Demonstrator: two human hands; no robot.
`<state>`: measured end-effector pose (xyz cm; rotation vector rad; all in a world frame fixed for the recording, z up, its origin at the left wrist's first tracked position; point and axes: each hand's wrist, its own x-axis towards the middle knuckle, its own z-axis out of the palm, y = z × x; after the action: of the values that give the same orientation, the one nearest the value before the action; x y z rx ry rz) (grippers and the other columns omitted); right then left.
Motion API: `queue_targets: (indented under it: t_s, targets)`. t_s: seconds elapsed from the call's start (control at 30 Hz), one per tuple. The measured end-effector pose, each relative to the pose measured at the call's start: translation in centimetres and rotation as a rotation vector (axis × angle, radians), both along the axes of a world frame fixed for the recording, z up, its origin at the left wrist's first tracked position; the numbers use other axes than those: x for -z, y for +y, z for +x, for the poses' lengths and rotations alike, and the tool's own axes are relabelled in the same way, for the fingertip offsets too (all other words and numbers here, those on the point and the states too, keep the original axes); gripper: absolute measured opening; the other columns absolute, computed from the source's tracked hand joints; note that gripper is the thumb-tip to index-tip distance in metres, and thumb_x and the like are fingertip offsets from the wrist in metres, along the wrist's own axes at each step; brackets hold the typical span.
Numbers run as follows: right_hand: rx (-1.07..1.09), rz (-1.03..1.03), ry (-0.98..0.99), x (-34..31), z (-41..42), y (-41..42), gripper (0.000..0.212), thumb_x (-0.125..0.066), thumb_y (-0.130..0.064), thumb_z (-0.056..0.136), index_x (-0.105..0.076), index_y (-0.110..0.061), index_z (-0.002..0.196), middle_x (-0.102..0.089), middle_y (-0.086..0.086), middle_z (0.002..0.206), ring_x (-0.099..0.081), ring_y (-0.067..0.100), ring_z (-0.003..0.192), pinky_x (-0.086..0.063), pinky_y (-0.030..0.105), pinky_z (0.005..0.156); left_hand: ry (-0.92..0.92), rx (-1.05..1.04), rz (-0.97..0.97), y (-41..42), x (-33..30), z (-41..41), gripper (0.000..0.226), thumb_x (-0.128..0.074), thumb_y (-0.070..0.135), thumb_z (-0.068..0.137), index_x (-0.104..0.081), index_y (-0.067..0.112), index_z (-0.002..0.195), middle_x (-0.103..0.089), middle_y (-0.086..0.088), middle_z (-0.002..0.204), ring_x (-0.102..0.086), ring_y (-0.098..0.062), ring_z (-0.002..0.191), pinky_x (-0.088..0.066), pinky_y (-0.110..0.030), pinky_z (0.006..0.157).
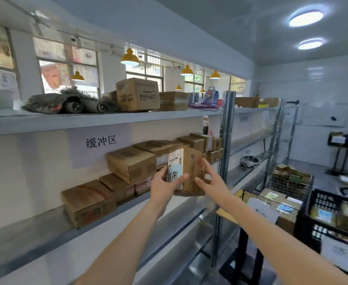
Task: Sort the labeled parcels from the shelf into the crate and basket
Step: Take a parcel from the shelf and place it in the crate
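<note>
A long grey metal shelf board [25, 241] runs from seven o'clock toward three o'clock, bearing brown taped cardboard parcels [132, 163] stacked against the white back wall around the centre. At eleven o'clock, the upper grey shelf board [45, 122] carries rolled grey sacks [70, 102] and a printed brown cardboard box [138, 94].
</note>
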<state>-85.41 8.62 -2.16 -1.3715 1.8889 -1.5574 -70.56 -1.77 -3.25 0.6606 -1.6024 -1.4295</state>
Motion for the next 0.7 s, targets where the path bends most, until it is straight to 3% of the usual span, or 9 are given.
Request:
queue_targets:
  t_s: [0.07,0.1,0.17,0.23,0.33,0.43,0.57,0.67,0.7]
  targets:
    - [0.013,0.030,-0.067,0.0,-2.7,2.1,0.064,-0.055,-0.021,0.104,-0.022,-0.048,0.152,-0.044,-0.002,0.153,-0.049,0.020,0.135,-0.045,0.044,0.111,0.001,0.046,0.007,1.3,-0.4,-3.3,0.107,-0.089,0.069,0.052,-0.053,0.027,0.143,-0.057,0.003,0.136,-0.061,-0.017,0.119,-0.059,-0.041,0.092]
    - [0.031,0.033,-0.087,0.0,-4.1,3.4,0.064,-0.052,-0.021,0.105,-0.020,-0.044,0.155,-0.044,-0.004,0.152,-0.049,0.016,0.132,-0.043,0.040,0.112,0.018,0.084,0.018,2.1,-0.7,-5.1,0.093,-0.086,0.067,0.060,-0.056,0.026,0.138,-0.060,0.001,0.133,-0.063,-0.017,0.115,-0.060,-0.039,0.091]
    - [0.091,0.043,-0.132,-0.1,-7.1,5.9,0.064,-0.049,-0.022,0.106,-0.016,-0.040,0.158,-0.044,-0.006,0.150,-0.047,0.014,0.130,-0.040,0.035,0.109,0.079,0.162,0.098,4.1,-1.3,-8.9,0.049,-0.073,0.048,0.088,-0.059,0.026,0.130,-0.068,-0.002,0.122,-0.069,-0.012,0.102,-0.060,-0.028,0.082]
    - [0.150,0.053,-0.169,0.1,-10.6,8.4,0.061,-0.046,-0.023,0.107,-0.017,-0.040,0.158,-0.044,-0.008,0.146,-0.047,0.017,0.133,-0.045,0.034,0.105,0.119,0.240,0.183,6.2,-1.6,-12.8,0.032,-0.062,0.031,0.100,-0.061,0.025,0.131,-0.072,-0.002,0.114,-0.072,-0.010,0.093,-0.059,-0.024,0.069]
    - [0.218,0.027,-0.218,0.1,-15.9,12.0,0.054,-0.044,-0.020,0.108,-0.025,-0.045,0.152,-0.051,-0.005,0.139,-0.058,0.012,0.114,-0.054,0.020,0.073,0.104,0.336,0.193,9.1,-1.2,-18.5,0.037,-0.063,0.016,0.099,-0.060,0.031,0.133,-0.074,-0.003,0.112,-0.075,-0.010,0.088,-0.057,-0.023,0.062]
    - [0.276,0.001,-0.191,-0.1,-20.7,15.8,0.047,-0.041,-0.014,0.108,-0.027,-0.044,0.142,-0.057,-0.006,0.123,-0.060,0.004,0.100,-0.052,0.011,0.059,0.091,0.411,0.178,12.2,-0.9,-24.0,0.045,-0.068,0.016,0.096,-0.057,0.034,0.135,-0.073,-0.004,0.114,-0.075,-0.014,0.094,-0.059,-0.026,0.065]
    - [0.346,0.009,-0.198,0.3,-26.6,21.2,0.049,-0.041,-0.020,0.109,-0.029,-0.034,0.155,-0.057,-0.002,0.139,-0.059,-0.002,0.097,-0.052,0.011,0.060,0.064,0.488,0.137,16.8,-0.6,-31.0,0.048,-0.074,0.023,0.092,-0.051,0.028,0.134,-0.071,0.000,0.112,-0.073,-0.019,0.100,-0.062,-0.036,0.079]
    - [0.425,0.009,-0.268,0.1,-30.2,25.3,0.042,-0.040,-0.038,0.108,-0.038,-0.036,0.150,-0.064,-0.007,0.123,-0.062,0.010,0.108,-0.058,0.025,0.080,0.017,0.545,0.135,20.0,-0.1,-36.0,0.042,-0.079,0.030,0.086,-0.062,0.027,0.125,-0.072,-0.002,0.113,-0.071,-0.022,0.103,-0.060,-0.046,0.091]
    - [0.438,0.015,-0.278,0.0,-31.2,26.7,0.040,-0.039,-0.043,0.107,-0.042,-0.035,0.147,-0.063,-0.012,0.115,-0.062,0.007,0.104,-0.057,0.021,0.078,0.008,0.558,0.129,21.0,0.2,-37.6,0.039,-0.081,0.031,0.085,-0.063,0.032,0.119,-0.072,-0.002,0.114,-0.071,-0.023,0.104,-0.060,-0.047,0.090]
